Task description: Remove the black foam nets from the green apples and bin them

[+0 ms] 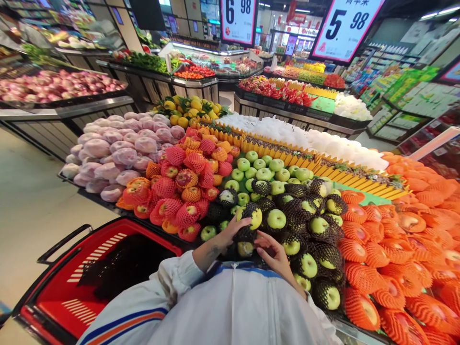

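My left hand (232, 233) is closed around a green apple (256, 218) wrapped in a black foam net, its thumb lying over the fruit's front. Just to the right, my right hand (275, 251) is open, fingers loosely curved and apart, the fingertips close to the lower side of the netted apple. Whether they touch the net I cannot tell. Below and between the hands sits another netted apple (246, 248). Around them lies a heap of green apples (276, 219), some bare and some in black nets.
A red shopping basket (46, 292) with black contents stands at the left. Red apples in pink and orange nets (187, 178), wrapped pinkish fruit (124, 155) and orange-netted fruit (362, 275) flank the green apples. A yellow divider (280, 154) runs behind. Price signs (347, 28) hang above.
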Available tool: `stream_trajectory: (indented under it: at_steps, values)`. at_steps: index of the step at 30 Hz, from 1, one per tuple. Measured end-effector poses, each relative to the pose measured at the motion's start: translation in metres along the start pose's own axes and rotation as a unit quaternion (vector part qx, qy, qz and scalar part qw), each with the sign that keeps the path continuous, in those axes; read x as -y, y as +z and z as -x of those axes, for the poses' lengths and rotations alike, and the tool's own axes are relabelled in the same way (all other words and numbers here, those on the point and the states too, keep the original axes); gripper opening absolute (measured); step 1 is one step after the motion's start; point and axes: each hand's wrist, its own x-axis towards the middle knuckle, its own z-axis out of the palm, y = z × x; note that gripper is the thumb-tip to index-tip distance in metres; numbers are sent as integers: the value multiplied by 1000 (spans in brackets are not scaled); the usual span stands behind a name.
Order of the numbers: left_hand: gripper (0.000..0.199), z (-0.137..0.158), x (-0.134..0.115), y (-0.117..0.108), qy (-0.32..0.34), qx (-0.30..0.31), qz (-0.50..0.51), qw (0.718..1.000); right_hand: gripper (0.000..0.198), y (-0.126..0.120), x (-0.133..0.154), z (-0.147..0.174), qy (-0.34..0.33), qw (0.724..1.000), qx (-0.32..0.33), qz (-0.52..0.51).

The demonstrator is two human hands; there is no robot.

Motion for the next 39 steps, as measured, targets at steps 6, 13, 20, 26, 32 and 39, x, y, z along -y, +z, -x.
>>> stream_trajectory:
  at_steps: [6, 13, 20, 26, 32, 39]
  values:
    - [93, -79, -34, -40, 246, -143, -199, 938, 32, -2, -2, -1, -1, 1000, 6, 11]
    - [93, -174, -48, -81, 345, -192, -419, 818, 25, -9, -1, -5, -8, 999, -12, 34]
    - [94, -192, -38, -73, 196, -134, -615, 752, 24, -17, 0, -6, -9, 998, -33, 47]
    - [94, -193, -40, -64, 76, -168, -723, 665, 25, -17, 0, -8, 3, 997, -51, 51]
    - [103, -217, -41, -52, -8, -262, -639, 723, 27, -15, 6, -14, 7, 996, -59, 70]
    - [116, -202, -50, -58, 16, -197, -550, 811, 29, -22, -14, -16, -8, 994, -63, 88]
